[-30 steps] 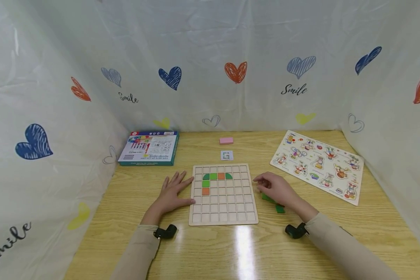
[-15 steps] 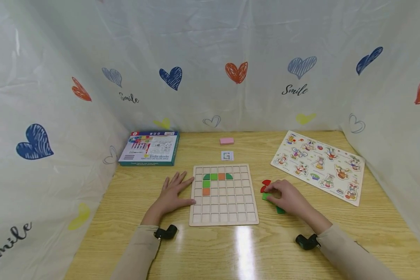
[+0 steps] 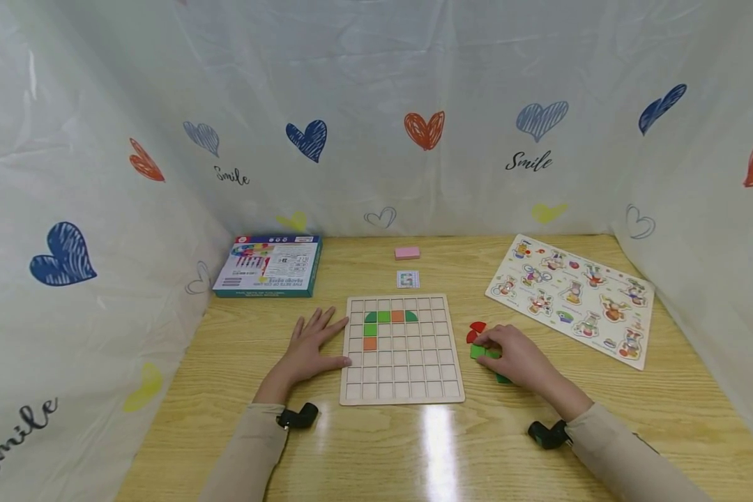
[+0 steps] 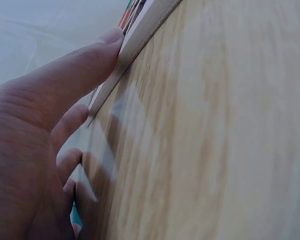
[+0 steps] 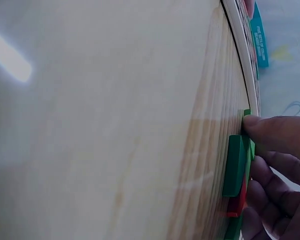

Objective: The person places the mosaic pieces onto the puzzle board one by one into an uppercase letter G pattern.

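A wooden grid board [image 3: 408, 369] lies in the middle of the table in the head view, with several green and orange tiles in its upper left cells. My left hand [image 3: 310, 352] is spread flat at its left edge; in the left wrist view the thumb [image 4: 90, 60] touches the board's side. Right of the board, my right hand [image 3: 517, 359] pinches a light green tile [image 3: 493, 353] between thumb and fingers, low among loose pieces. Another light green tile [image 3: 477, 351] and red quarter-round pieces [image 3: 477, 326] lie beside its fingertips. In the right wrist view a dark green piece [image 5: 233, 167] stands out below the thumb.
A small printed card [image 3: 408, 279] and a pink block [image 3: 406, 253] lie beyond the board. A boxed set [image 3: 266, 268] is at the back left, and an animal puzzle board [image 3: 571, 296] lies at the back right. A white patterned curtain [image 3: 376, 174] surrounds the table.
My right hand has drawn back right from the board's edge to the loose pieces, baring the red ones, and its fingers have closed around a light green tile. The left hand stays put.
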`<state>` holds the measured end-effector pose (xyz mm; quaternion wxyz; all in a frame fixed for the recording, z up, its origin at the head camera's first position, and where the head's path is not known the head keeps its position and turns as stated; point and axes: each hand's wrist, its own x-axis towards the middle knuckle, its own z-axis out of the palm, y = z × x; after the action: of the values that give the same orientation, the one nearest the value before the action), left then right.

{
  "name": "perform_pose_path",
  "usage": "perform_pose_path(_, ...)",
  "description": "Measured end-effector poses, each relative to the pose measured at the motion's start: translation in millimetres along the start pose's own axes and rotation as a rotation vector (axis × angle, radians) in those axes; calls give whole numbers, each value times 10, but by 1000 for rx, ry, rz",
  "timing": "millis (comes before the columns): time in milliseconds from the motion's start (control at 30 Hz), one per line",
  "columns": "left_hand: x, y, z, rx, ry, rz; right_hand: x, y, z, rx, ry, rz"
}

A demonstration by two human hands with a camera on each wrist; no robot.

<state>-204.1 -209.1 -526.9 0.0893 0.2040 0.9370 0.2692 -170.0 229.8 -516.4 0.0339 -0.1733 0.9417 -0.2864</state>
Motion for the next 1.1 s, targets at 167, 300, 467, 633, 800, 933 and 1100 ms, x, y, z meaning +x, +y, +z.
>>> perform_pose_path(167,-4,5,-7,-5,-4,-5,8,6,-5,5,-11,-7)
perform_pose_path(300,-6,8,-11,-4,-3,-8,16,14,-15,30,-14,-30)
perform_pose_path(467,-6,14,-13,-5,-4,-10,28,9,-22,120,-2,-19)
perform_pose_path(633,-8,23,-15,-10,-5,-10,68,-20,-4,200,25,9)
perform_pose_path(800,-12,28,-19,-13,-5,-11,160,-118,61,268,27,2)
perform_pose_path(933,-13,31,-22,-16,-5,-13,264,-264,148,283,7,-28)
perform_pose_path(1100,-7,31,-20,-13,-8,-14,419,-518,263,300,-22,-41)
